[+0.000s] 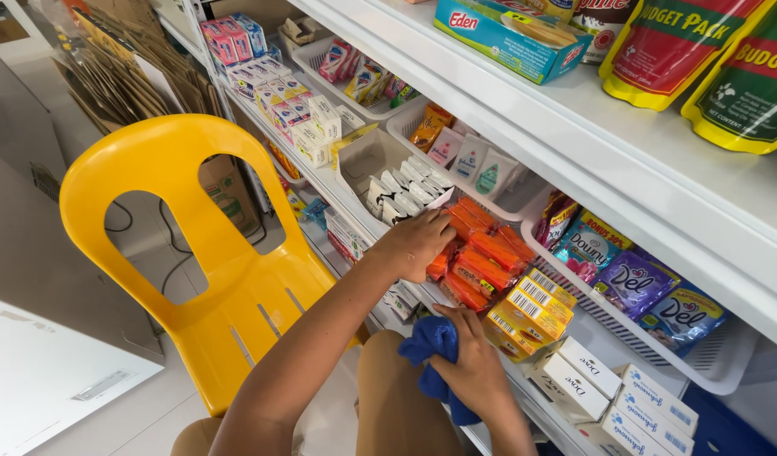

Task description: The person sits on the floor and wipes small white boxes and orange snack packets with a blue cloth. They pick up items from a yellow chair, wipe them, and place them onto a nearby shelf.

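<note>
Gripping a blue cloth [435, 355] at the bottom centre of the frame, the right hand [473, 367] is clenched around the bunched fabric, just in front of the shelf edge [540, 405]. The cloth looks soft and light; it likely crumples and drapes freely, so a full-fist hold on the wad suits it better than a pinch at a corner. Just beyond it, lower right, sit white boxes [591, 380] and a stack of yellow boxes [532, 308], touching one another. Higher, at mid-frame, the left hand [418, 241] reaches in from the lower left and rests on the orange packets [481, 253]; its fingers curl over the near end of the row, but whether they actually pinch a packet I cannot tell. The packets look thin, light and glossy, probably slippery, best taken by their short edges. Behind them a white tray [363, 160] holds small white sachets [409, 186]. To the right, a slotted basket [717, 359] carries purple and teal pouches [633, 283]. At left stands a yellow plastic chair [169, 177]. Farthest, upper right, big refill pouches [667, 51] stand on the top shelf.
</note>
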